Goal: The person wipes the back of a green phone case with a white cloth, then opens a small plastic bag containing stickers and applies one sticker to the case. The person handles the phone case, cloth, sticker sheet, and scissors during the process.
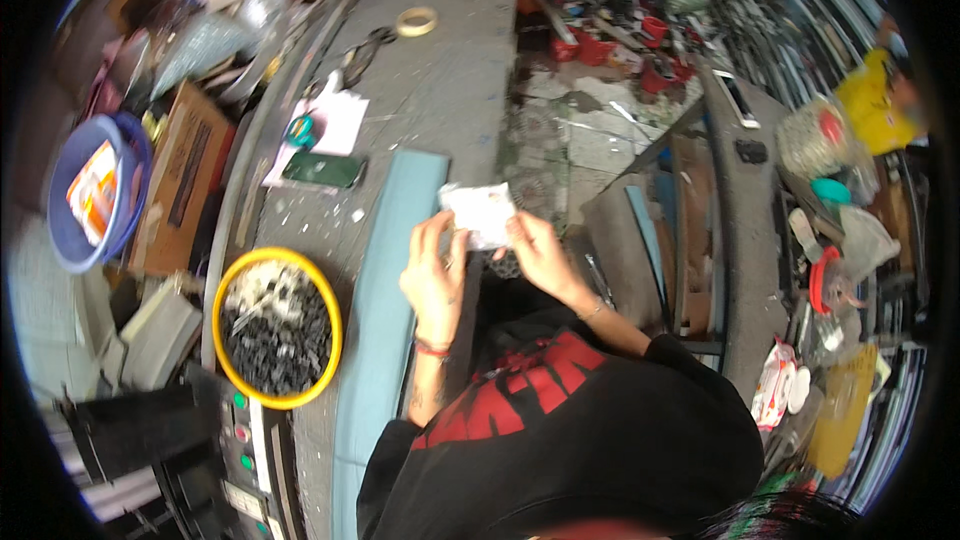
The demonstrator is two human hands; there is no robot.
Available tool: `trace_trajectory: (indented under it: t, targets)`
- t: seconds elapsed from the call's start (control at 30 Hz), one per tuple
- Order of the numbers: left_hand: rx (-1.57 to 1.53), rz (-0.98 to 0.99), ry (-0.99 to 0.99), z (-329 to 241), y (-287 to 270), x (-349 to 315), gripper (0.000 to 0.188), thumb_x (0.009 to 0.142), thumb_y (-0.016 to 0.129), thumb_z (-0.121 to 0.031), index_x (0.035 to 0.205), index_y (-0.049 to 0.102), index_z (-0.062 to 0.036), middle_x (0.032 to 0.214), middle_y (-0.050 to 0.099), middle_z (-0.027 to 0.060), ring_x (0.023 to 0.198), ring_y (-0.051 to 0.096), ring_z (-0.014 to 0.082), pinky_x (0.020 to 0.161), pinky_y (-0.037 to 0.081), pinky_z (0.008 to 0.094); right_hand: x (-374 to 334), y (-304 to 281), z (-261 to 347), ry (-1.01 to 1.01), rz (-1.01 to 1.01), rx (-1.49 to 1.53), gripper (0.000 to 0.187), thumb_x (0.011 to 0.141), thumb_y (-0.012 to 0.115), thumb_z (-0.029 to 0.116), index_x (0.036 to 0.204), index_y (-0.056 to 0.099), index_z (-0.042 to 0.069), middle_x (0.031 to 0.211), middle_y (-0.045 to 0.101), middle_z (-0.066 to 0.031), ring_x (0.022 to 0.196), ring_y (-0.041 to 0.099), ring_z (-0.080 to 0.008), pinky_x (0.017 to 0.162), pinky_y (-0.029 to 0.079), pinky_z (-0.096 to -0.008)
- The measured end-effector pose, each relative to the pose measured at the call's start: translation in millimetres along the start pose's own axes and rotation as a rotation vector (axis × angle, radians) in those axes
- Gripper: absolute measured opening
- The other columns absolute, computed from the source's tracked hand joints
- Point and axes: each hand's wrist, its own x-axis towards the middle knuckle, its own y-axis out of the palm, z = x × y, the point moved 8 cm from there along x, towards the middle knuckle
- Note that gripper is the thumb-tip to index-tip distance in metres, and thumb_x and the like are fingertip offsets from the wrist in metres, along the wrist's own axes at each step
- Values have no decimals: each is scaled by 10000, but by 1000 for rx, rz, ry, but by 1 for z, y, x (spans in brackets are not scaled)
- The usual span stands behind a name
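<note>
Both my hands hold a small white packet [480,217] in front of my body. My left hand [432,278] grips its left side, thumb and fingers closed on the edge. On the opposite side, my right hand [543,256] pinches the lower right corner. The packet looks flat and slightly crinkled; its contents cannot be made out. To the left of my left hand, a long pale blue strip [388,270] lies along the table edge. Further left stands a yellow-rimmed basket [336,312] filled with small black pieces and some whitish ones.
On the grey table [455,80] lie a dark green phone [322,169], a tape roll [416,21], scissors [352,68] and pink paper [342,122]. A cardboard box [182,180] and a blue basin [72,155] flank it. A white phone [736,98] rests on the right bench.
</note>
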Motion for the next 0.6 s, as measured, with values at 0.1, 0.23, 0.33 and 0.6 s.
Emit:
trace_trajectory:
  t: [0.1, 0.23, 0.33, 0.6]
  targets:
    - [0, 3, 94, -2, 5, -4, 224, 835, 646, -165, 1032, 600, -70, 939, 625, 106, 810, 629, 297, 670, 498, 366, -9, -2, 4, -29, -5, 9, 340, 979, 449, 261, 995, 577, -53, 804, 628, -75, 666, 589, -118, 592, 505, -262]
    - [-78, 149, 75, 3, 19, -1, 194, 831, 653, -158, 972, 598, -37, 895, 626, 102, 714, 596, 280, 631, 473, 367, -11, -4, 5, -37, 84, 14, 320, 985, 436, 238, 991, 577, -50, 809, 619, -77, 671, 582, -121, 597, 496, -282]
    - [-43, 328, 17, 12, 35, -1, 174, 836, 649, -167, 919, 577, -32, 740, 575, 80, 560, 484, 238, 525, 397, 360, -12, -11, 4, -78, 83, 25, 412, 991, 402, 330, 941, 566, -45, 765, 599, -70, 627, 572, -126, 554, 495, -281]
    - [-151, 90, 99, 6, 36, -15, 153, 863, 627, -125, 963, 582, -19, 770, 595, 81, 557, 481, 164, 507, 404, 303, -12, -17, -10, 35, 45, 218, 464, 988, 379, 365, 941, 565, -57, 773, 602, -54, 587, 600, -130, 529, 521, -260]
